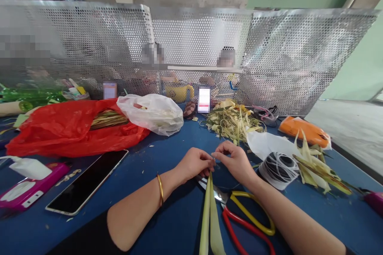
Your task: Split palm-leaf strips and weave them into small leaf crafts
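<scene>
Near the middle of the table, my left hand is closed in a pinch on the top end of pale green, husk-like leaf strips, which hang down toward me. My right hand pinches thumb and forefinger together just beside the left fingertips; what lies between them is too small to make out. Scissors with one red and one yellow handle lie under and beside the strips, their blades partly hidden by them. By my right forearm sits a spool of white cord.
A red plastic bag, a white plastic bag and a phone lie left, with a magenta power strip. A pile of leaf scraps and an orange packet lie right. Behind stands a perforated metal screen, people beyond.
</scene>
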Demonstrator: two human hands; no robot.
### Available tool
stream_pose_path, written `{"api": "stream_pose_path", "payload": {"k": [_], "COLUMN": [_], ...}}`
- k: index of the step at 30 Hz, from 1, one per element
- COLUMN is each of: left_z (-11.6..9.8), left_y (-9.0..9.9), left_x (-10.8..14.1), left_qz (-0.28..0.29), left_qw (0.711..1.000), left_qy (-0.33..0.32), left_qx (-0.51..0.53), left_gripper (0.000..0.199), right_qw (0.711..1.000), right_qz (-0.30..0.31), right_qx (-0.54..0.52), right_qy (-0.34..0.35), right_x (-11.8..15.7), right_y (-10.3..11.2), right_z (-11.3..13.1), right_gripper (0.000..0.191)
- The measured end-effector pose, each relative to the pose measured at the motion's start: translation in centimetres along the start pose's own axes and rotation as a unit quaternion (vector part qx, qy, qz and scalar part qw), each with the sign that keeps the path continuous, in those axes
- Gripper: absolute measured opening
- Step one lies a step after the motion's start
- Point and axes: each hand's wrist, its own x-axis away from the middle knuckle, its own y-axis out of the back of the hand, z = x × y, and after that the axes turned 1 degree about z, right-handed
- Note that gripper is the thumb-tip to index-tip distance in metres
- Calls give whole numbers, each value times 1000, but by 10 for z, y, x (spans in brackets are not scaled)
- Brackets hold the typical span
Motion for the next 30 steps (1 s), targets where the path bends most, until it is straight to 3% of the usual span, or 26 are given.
{"api": "stream_pose_path", "payload": {"k": [6,12,16,30], "left_z": [-3,-7,-11,-6], "left_y": [0,3,4,1], "left_x": [0,2,5,4], "left_qz": [28,57,71,44], "left_qw": [1000,998,997,999], "left_qy": [1,-6,9,3], "left_qx": [-5,11,22,28], "left_gripper": [16,14,20,24], "right_qw": [999,1000,999,999], "right_qz": [11,-23,-28,-8], "right_qx": [-47,-10,14,-22], "right_qy": [-13,16,-1,-22], "right_x": [-1,-2,-2,-1], "right_y": [-5,-7,-8,-10], "right_z": [-3,-10,-13,-9], "right_gripper": [18,16,17,14]}}
